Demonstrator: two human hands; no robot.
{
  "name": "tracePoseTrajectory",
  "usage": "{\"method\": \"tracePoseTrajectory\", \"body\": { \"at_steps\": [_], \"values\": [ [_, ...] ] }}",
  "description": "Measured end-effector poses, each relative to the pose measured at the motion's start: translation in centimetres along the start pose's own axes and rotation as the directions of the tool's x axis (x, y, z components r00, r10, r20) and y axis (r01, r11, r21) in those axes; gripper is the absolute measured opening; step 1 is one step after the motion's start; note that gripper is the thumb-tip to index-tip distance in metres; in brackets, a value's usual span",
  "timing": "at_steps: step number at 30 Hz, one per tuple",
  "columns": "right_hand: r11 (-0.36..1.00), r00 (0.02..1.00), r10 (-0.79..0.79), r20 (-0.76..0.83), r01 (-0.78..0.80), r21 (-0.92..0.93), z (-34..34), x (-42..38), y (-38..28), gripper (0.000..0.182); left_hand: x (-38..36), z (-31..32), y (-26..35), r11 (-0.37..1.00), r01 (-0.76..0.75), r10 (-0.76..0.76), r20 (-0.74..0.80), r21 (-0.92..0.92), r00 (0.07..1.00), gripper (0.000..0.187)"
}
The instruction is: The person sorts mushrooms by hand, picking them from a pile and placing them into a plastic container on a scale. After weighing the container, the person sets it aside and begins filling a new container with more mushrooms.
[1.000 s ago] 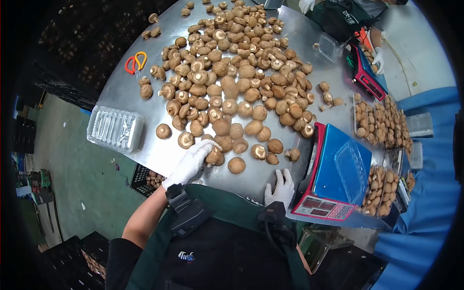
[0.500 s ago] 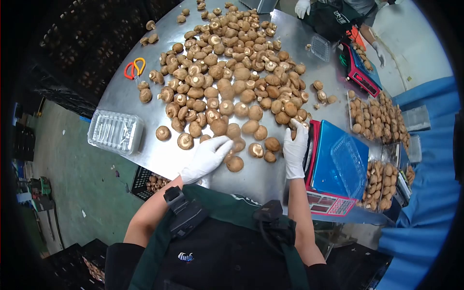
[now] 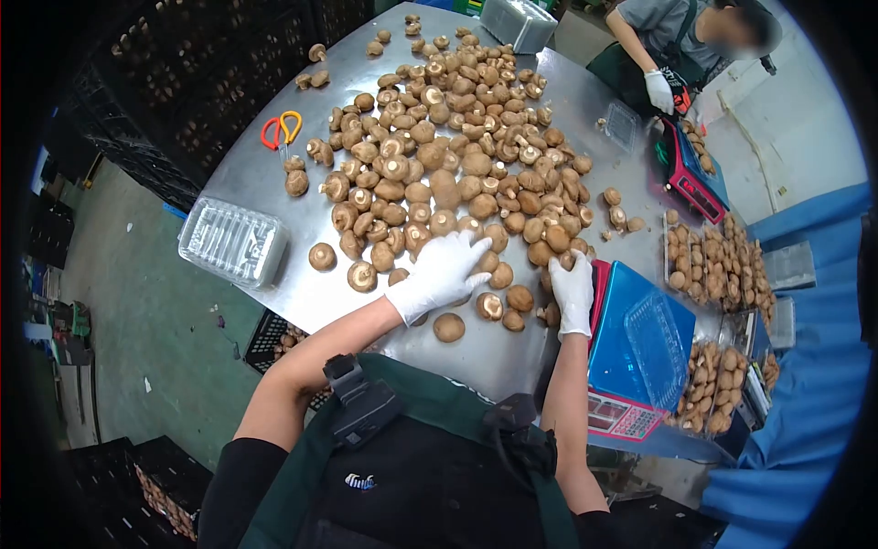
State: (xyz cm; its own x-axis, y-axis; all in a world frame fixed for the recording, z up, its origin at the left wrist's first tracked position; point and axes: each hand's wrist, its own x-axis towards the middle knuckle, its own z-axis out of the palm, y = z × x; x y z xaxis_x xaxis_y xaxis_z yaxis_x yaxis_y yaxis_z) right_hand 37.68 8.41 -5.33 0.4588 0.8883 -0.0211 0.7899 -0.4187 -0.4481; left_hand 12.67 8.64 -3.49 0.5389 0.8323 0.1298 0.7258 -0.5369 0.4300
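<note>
Brown mushrooms [image 3: 444, 188] lie in a large heap on the metal table [image 3: 302, 297]. My left hand [image 3: 441, 273], in a white glove, is over the near edge of the heap, fingers apart and pointing right among the mushrooms; whether anything is beneath the palm is hidden. My right hand [image 3: 572, 291], also gloved, is at the heap's right edge beside the blue scale [image 3: 640, 339], its fingers bent round a mushroom [image 3: 568, 260]. A clear empty tray [image 3: 660, 337] rests on the scale. A few loose mushrooms [image 3: 448, 328] lie between my hands.
Stacked clear trays [image 3: 233, 242] stand at the left, near scissors [image 3: 289, 128]. Packed mushroom trays [image 3: 713, 261] are on the right. Across the table a co-worker [image 3: 672, 55] is beside a second scale [image 3: 692, 169]. A black crate [image 3: 267, 340] sits below the near left edge.
My left hand has moved right and farther into the heap, its fingers spreading. My right hand stays near the scale. The view has shifted, showing more of the co-worker.
</note>
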Motion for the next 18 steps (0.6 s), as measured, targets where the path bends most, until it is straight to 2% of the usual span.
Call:
{"method": "tracePoseTrajectory", "body": {
  "at_steps": [2,3,4,6,8,10,11,12,14,15,16,18],
  "values": [
    [0.970,0.998,-0.007,0.057,-0.007,0.241,1.1,0.9,1.9,0.054,0.2,0.2,-0.5,1.000,-0.016,0.015,-0.081,-0.013,0.997,0.053],
    [0.957,0.999,-0.020,0.039,0.008,0.289,1.2,0.6,1.7,0.048,0.3,-0.3,-0.4,0.999,0.010,-0.012,-0.044,-0.034,0.999,0.055],
    [0.958,0.999,-0.011,0.052,-0.004,0.288,1.2,0.1,1.5,0.048,0.2,-0.6,-0.4,0.995,0.002,-0.012,-0.100,-0.104,0.995,0.053],
    [0.996,0.988,-0.057,-0.144,0.067,0.063,1.1,-0.7,0.4,0.040,0.1,-1.0,-0.5,0.995,0.004,-0.020,-0.157,-0.101,0.987,0.051],
    [0.997,0.985,-0.038,-0.167,0.049,0.063,1.0,-0.6,-0.2,0.036,-0.1,-1.3,-0.7,0.994,0.008,-0.028,-0.179,-0.113,0.983,0.047],
    [0.984,0.994,-0.006,-0.107,0.024,0.174,0.6,-0.1,0.2,0.038,-0.5,-1.6,-1.1,0.977,-0.022,-0.023,-0.210,-0.210,0.978,0.044],
    [0.984,0.994,-0.007,-0.109,0.027,0.175,0.7,-0.1,0.2,0.038,-0.9,-1.6,-1.3,0.980,-0.055,0.000,-0.276,-0.190,0.961,0.041],
    [0.925,0.996,0.004,-0.088,0.030,0.380,0.6,-0.4,0.3,0.038,-1.3,-1.8,-1.5,0.980,-0.055,0.000,-0.280,-0.191,0.960,0.041],
    [0.688,0.999,0.005,-0.041,0.027,0.726,0.3,-1.2,0.5,0.037,-1.8,-2.0,-1.6,0.954,-0.010,-0.072,-0.262,-0.298,0.962,0.038],
    [0.560,0.997,0.023,0.077,-0.077,0.825,-1.7,-2.7,-1.3,0.034,-2.0,-2.0,-1.6,0.949,0.006,-0.096,-0.269,-0.316,0.958,0.041],
    [0.562,0.996,0.014,0.083,-0.077,0.824,-2.4,-3.5,-2.2,0.034,-2.2,-2.3,-1.3,0.949,0.015,-0.106,-0.272,-0.315,0.956,0.041],
    [0.433,0.968,-0.097,0.233,-0.170,0.885,-2.9,-4.9,-3.4,0.034,-2.3,-3.7,0.3,0.878,-0.050,-0.069,-0.230,-0.475,0.971,0.051]
  ]
}}
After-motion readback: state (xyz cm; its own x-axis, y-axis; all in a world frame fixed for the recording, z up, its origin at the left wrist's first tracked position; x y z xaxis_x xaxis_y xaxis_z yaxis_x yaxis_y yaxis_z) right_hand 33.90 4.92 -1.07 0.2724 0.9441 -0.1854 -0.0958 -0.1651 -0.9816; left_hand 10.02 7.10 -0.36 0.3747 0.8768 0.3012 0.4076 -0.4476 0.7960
